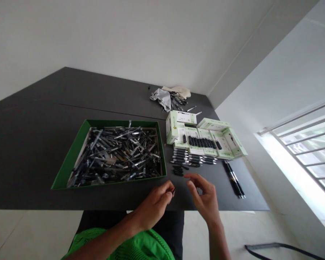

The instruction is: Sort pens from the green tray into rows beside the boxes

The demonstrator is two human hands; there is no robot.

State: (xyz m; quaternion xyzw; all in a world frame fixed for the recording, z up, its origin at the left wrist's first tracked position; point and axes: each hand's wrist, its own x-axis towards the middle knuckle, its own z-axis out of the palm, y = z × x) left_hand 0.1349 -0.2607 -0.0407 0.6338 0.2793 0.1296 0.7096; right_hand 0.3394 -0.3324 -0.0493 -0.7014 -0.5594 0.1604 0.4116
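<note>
My left hand [157,201] is closed over the front edge of the table. A small dark bit shows at its fingertips, too little of it to name. My right hand [205,196] has thumb and index finger apart, with nothing visible between them. Its index fingertip is beside a small heap of short black pieces [178,171] that look like pen caps. Just beyond lie stacked rows of pens [194,159]. Left of my hands stands a green box [67,159] filled with loose black and clear pens [121,151].
White-and-green cartons [172,128] stand and lie at the back right, with a row of black caps or grips [202,142] on them. Two bundles of dark pens [234,180] lie at the right. Cloth gloves [162,98] and more pens [177,101] are near the wall.
</note>
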